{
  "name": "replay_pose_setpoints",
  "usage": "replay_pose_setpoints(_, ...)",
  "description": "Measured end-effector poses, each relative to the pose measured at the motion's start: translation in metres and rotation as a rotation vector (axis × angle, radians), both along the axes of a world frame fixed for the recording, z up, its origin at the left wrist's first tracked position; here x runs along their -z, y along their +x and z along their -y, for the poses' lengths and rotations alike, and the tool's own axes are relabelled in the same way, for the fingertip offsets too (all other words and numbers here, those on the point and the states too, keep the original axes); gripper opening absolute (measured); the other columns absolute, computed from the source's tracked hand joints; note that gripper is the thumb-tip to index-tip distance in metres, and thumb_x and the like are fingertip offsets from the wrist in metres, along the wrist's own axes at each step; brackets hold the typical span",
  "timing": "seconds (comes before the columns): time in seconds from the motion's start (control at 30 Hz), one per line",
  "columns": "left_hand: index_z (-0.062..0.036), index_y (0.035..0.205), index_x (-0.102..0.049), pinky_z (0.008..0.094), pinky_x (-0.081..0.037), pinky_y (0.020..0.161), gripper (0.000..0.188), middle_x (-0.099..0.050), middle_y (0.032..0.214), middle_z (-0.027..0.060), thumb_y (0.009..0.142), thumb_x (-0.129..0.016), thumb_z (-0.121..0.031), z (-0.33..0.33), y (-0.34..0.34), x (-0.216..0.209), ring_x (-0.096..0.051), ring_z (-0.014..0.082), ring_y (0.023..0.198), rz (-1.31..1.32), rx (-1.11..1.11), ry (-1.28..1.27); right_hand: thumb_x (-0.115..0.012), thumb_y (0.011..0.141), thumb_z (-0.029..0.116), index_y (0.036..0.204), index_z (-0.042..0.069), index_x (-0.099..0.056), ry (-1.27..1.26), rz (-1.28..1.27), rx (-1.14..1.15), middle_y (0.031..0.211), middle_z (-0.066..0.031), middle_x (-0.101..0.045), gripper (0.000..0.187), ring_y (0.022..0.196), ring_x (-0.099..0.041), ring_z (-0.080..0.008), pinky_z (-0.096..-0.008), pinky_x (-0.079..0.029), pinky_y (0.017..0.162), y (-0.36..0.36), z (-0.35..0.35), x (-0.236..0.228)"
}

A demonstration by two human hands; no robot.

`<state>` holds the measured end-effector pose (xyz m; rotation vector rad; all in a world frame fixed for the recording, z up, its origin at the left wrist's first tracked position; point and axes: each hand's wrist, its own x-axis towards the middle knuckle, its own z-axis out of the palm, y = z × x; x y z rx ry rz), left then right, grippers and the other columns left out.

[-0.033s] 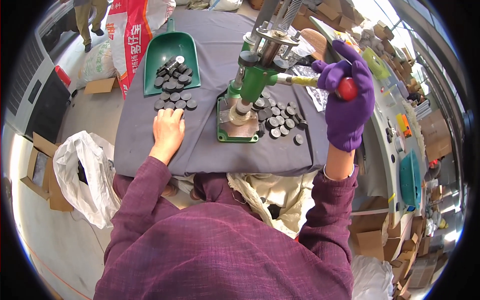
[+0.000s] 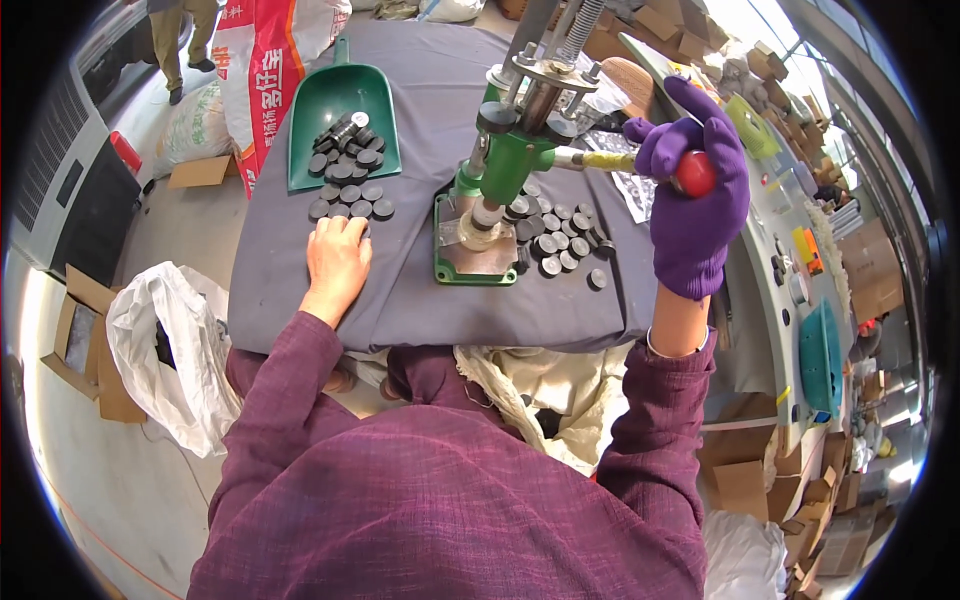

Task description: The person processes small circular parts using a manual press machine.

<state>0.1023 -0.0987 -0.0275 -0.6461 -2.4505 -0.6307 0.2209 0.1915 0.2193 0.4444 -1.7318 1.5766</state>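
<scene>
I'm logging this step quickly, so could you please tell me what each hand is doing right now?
Left hand: bare, resting on the grey cloth by the dark discs, holding nothing visible.
Right hand: purple-gloved, closed on the red knob.

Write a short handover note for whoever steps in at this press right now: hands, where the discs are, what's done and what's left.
Right hand, in a purple glove, grips the red knob of the lever on the green hand press.
Left hand, bare, rests flat on the grey cloth, fingertips at the loose dark discs below the green scoop.
More discs sit in the scoop; another pile lies right of the press base.
Which pile is already pressed cannot be told, so neither can the number left.
</scene>
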Motion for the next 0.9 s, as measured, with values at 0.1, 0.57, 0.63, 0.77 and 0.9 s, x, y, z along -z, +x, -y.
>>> replay_pose_setpoints(0.1,-0.0089,0.104,-0.063,0.042,-0.047,0.081,0.035,-0.063,0.092,0.0085,0.071,-0.074,-0.009,-0.014,0.004,-0.01,-0.059,0.0287,0.094,-0.002,0.089,0.145,-0.033,0.095,0.03,0.125,-0.012,-0.053,0.006,0.009,0.012,0.064,-0.0022,-0.047,0.055,0.062,-0.05,-0.0182,-0.0426,-0.049,0.085,-0.002,0.0,-0.001)
replay_pose_setpoints(0.57,-0.0043,0.135,-0.041,0.0445,-0.046,0.083,0.072,-0.064,0.099,0.0112,0.07,-0.069,-0.01,-0.112,0.023,-0.038,-0.057,0.0321,0.096,0.192,0.324,0.397,-0.035,0.095,0.032,0.125,-0.012,-0.053,0.008,-0.014,0.06,0.064,-0.0026,-0.048,0.056,0.062,-0.051,-0.0187,-0.043,-0.05,0.084,0.004,0.004,0.011)
replay_pose_setpoints(0.63,-0.0029,0.137,-0.039,0.044,-0.045,0.085,0.074,-0.064,0.101,0.0112,0.07,-0.07,-0.01,-0.116,0.021,-0.037,-0.057,0.0316,0.098,0.198,0.323,0.4,-0.035,0.095,0.031,0.125,-0.011,-0.053,-0.014,-0.049,0.038,0.064,-0.0027,-0.048,0.055,0.062,-0.051,-0.0183,-0.0431,-0.05,0.084,0.01,0.002,0.019)
replay_pose_setpoints(0.77,-0.0001,0.139,-0.036,0.0431,-0.042,0.09,0.079,-0.066,0.103,0.0104,0.07,-0.072,-0.012,-0.122,0.018,-0.035,-0.056,0.0307,0.102,0.239,0.321,0.425,-0.036,0.096,0.03,0.126,-0.01,-0.053,0.037,-0.081,0.059,0.064,-0.0029,-0.048,0.053,0.06,-0.05,-0.0178,-0.0425,-0.05,0.083,0.019,0.007,0.032)
replay_pose_setpoints(0.9,0.0011,0.141,-0.035,0.0432,-0.041,0.092,0.082,-0.067,0.103,0.01,0.07,-0.074,-0.014,-0.127,0.015,-0.032,-0.056,0.0305,0.104,0.227,0.336,0.444,-0.036,0.096,0.03,0.125,-0.009,-0.054,0.061,-0.134,0.04,0.063,-0.0028,-0.048,0.052,0.058,-0.05,-0.0176,-0.0418,-0.05,0.083,0.026,0.008,0.046)
